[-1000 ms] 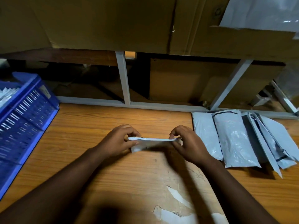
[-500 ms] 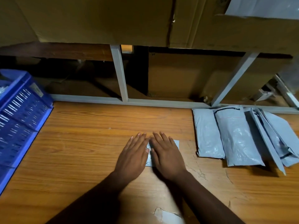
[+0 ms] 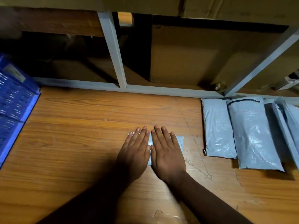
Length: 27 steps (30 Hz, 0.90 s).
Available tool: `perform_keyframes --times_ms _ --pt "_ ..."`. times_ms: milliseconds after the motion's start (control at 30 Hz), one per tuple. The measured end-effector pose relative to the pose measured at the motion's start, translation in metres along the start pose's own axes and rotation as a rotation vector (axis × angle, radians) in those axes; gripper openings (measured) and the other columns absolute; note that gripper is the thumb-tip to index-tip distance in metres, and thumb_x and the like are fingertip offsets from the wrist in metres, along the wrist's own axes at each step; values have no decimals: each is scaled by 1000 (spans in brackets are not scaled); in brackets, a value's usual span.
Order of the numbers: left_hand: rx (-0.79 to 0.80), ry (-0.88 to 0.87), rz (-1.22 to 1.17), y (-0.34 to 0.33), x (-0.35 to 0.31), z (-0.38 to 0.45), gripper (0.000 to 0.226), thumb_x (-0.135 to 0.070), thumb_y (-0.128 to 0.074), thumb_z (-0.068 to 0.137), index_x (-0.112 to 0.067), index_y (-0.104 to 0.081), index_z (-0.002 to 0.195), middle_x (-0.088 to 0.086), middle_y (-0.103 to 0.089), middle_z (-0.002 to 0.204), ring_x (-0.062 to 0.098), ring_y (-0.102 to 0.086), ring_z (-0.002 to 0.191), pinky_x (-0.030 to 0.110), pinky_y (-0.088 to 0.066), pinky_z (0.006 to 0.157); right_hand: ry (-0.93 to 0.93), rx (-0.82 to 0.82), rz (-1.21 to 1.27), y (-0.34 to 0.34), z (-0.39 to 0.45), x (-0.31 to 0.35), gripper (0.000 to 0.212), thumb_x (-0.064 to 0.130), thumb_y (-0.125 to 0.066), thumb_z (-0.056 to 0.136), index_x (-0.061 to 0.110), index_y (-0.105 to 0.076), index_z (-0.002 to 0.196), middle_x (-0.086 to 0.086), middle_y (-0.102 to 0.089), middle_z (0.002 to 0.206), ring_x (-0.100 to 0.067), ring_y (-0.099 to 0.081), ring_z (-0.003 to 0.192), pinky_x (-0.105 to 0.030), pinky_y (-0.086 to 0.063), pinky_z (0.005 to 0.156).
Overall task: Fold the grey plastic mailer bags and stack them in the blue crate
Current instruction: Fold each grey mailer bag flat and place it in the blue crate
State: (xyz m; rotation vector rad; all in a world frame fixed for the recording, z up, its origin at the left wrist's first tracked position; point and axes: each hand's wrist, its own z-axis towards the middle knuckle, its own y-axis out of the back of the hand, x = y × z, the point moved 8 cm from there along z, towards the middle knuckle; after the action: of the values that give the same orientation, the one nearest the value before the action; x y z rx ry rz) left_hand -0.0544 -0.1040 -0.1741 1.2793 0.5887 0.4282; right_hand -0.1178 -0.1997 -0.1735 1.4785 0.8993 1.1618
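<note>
I see both hands flat on the folded mailer bag (image 3: 179,140) in the middle of the wooden worktop (image 3: 77,143), fingers straight and pressing down, gripping nothing: left hand (image 3: 135,153) and right hand (image 3: 167,152) side by side, thumbs touching. The blue crate (image 3: 14,107) sits at the left edge, and the unfolded mailer bags (image 3: 246,131) lie well apart to the right

A folded grey mailer bag (image 3: 179,141) is pressed flat on the bench, mostly covered. Unfolded grey mailer bags (image 3: 252,135) are laid overlapping at the right — lengthwise, glossy. The blue crate (image 3: 14,101) is seen at the left edge.
</note>
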Motion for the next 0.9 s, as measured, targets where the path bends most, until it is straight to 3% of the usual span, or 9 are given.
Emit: perform_keyframes --times_ms 133,333,500,600,800,900 --pt "21 1 8 5 1 -3 56 -38 -23 111 -9 -44 155 8 -35 164 23 -28 155 45 -27 125 1 -12 40 2 -5 -6 58 38 -25 112 14 -22 164 -2 -12 173 -19 -2 160 -46 -14 128" --pt "26 5 -47 7 7 -9 68 -53 -41 105 -11 -39 158 4 -30 167 21 -22 157 45 -24 126 -126 9 37 5 -21 -30 64 48 -17 111 17 -4 166 2 6 174 -16 11 159 -43 -2 130" --pt "74 22 -50 5 8 -10 72 -57 -32 105 -12 -30 161 3 -21 170 18 -13 159 46 -22 126 -96 2 64 5 -21 -30 66 49 -17 111 14 -8 166 -1 2 174 -18 7 160 -45 -7 130" --pt "95 146 -46 7 22 -24 81 -65 -29 102 -13 -22 163 2 -14 172 16 -7 159 40 -12 129 -137 0 81 5 -33 -43 69 53 -16 110 15 -3 166 0 6 174 -16 10 159 -42 -2 130" --pt "196 171 -49 6 20 -23 88 -73 -9 99 -16 -9 165 -1 0 173 13 5 159 38 -4 129 -141 56 73 8 -34 -45 74 57 -5 106 14 5 165 -4 15 172 -23 14 159 -41 8 128" --pt "214 209 -117 17 21 -23 95 -80 -17 93 -20 -9 165 -2 -6 173 15 0 159 35 -2 128 -117 185 101 12 -30 -50 75 57 -16 108 14 6 165 -6 15 172 -26 13 159 -41 8 126"
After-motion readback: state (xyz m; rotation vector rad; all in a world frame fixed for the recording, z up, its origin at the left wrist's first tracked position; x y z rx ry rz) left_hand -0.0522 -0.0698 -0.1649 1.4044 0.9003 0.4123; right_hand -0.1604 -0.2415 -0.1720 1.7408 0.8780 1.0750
